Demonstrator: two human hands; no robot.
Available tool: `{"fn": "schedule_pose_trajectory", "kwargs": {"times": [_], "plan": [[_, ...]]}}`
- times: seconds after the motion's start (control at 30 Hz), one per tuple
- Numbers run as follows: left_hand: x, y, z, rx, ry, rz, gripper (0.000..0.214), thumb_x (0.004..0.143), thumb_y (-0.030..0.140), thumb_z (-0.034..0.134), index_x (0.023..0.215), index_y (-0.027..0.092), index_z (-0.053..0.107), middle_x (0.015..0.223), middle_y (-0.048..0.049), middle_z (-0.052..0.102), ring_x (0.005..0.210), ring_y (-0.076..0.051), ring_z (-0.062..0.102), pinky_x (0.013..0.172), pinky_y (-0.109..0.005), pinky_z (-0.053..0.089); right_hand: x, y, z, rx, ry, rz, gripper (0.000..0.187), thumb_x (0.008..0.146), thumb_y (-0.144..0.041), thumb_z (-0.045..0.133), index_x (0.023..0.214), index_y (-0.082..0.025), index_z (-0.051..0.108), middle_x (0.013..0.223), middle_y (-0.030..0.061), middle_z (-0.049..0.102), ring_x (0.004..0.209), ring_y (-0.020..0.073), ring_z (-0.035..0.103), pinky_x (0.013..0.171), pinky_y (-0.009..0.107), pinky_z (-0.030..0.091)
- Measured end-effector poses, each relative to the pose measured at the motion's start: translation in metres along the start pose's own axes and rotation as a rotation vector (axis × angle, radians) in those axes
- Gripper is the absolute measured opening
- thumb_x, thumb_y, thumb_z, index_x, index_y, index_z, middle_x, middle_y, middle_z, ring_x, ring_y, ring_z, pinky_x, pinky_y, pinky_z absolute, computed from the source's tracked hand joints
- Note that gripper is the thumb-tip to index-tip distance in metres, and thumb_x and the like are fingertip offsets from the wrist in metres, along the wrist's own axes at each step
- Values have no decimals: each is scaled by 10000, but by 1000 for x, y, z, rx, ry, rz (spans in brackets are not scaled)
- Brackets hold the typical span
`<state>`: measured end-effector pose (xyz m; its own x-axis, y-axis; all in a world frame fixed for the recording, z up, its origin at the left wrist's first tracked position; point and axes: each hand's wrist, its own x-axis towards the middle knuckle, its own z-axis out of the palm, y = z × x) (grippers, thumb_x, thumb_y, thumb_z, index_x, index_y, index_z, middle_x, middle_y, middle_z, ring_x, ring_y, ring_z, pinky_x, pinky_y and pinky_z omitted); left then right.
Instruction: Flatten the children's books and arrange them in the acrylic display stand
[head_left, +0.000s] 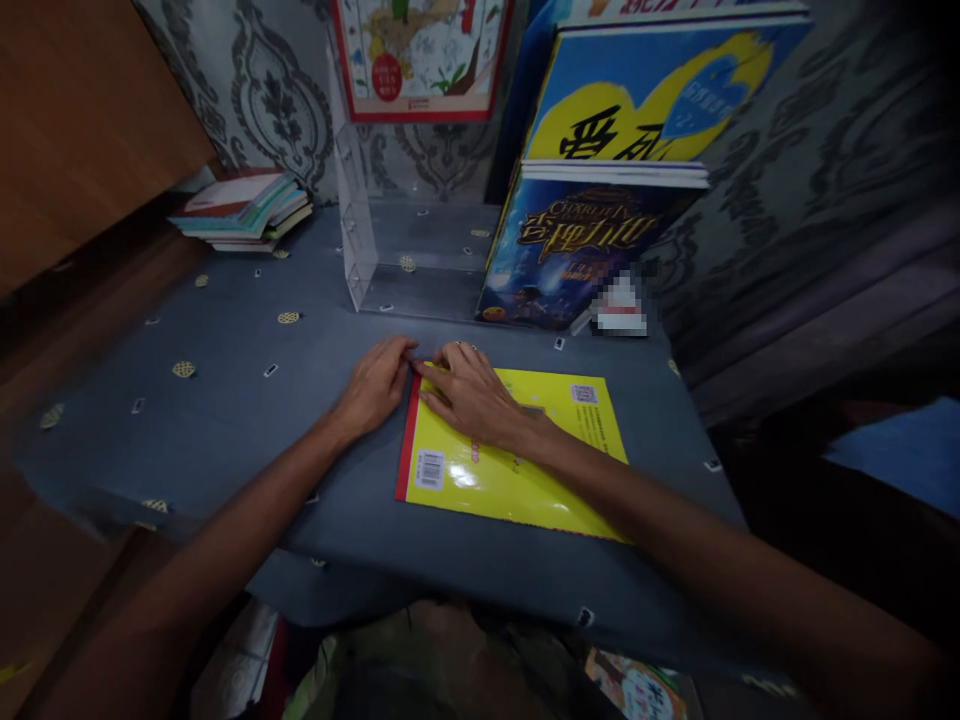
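Note:
A yellow book (pixel 525 465) with a red spine and a barcode lies flat, back cover up, on the blue-grey cloth-covered table (pixel 225 430). My right hand (pixel 469 392) rests palm down on the book's far left corner, fingers spread flat. My left hand (pixel 375 385) lies on the cloth just left of the book, its fingertips touching the red spine at the far corner, fingers curled slightly and apart. Neither hand lifts the book.
A clear acrylic stand (pixel 375 230) stands behind the hands. Large blue books (pixel 570 250) lean against the patterned wall at right. A small stack of books (pixel 244 210) sits at the far left. A wooden panel (pixel 75 120) rises at left.

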<state>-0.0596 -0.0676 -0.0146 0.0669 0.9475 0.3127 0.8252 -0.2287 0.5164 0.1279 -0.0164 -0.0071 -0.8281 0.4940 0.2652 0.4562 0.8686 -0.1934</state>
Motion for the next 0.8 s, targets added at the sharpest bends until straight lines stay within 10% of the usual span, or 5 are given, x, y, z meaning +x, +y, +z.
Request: {"fn": "schedule_pose_trajectory", "kwargs": {"times": [0.8], "plan": [[-3,20,-3,337,-58,87,254,1018,301,424,1009,189,652,1024,-105,640,976,-260,589,877,-386,498,-26,8,-19,2,-25,122,328,1029,-290,526,1281,-99,611,1199,158,579,1119,283,473,947,445,414]]}}
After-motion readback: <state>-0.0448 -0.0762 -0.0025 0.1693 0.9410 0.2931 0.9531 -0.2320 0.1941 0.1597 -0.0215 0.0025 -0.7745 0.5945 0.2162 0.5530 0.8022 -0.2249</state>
